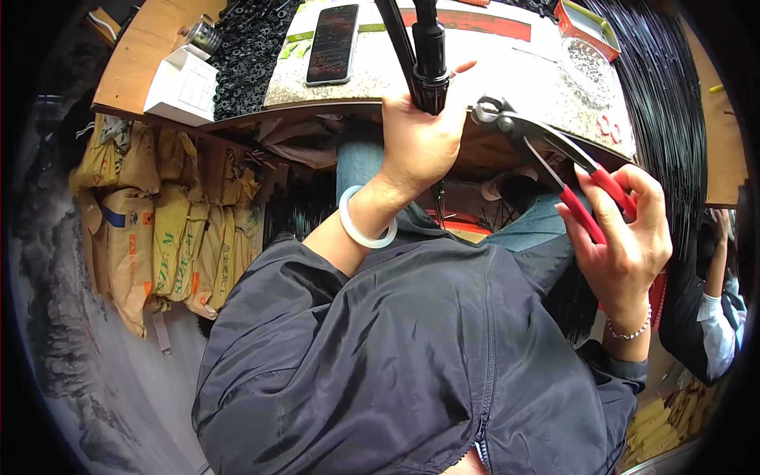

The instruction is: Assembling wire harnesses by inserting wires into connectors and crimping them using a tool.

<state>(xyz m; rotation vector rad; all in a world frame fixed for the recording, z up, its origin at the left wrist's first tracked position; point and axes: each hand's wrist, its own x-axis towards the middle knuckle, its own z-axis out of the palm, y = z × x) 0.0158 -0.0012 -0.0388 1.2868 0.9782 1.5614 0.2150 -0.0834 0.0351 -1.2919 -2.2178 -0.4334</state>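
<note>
My left hand [423,138] is closed around the lower end of a black tubular frame [430,59], in front of the table edge. The frame has a thick collared tube and a slimmer bar slanting up to the left. A wire or pin at its tip cannot be made out. My right hand [625,226] grips a pair of pliers [546,146] by the red handles, which are spread apart. The rounded metal jaws point left, just right of my left hand and apart from the frame.
On the table [507,71] lie a phone [332,43], a glass ashtray [587,70] and a red tin box [586,28]. Small black parts [252,59] are heaped beside a white box [182,85]. Long thin black rods [661,87] lie at right; another person [712,309] sits beyond.
</note>
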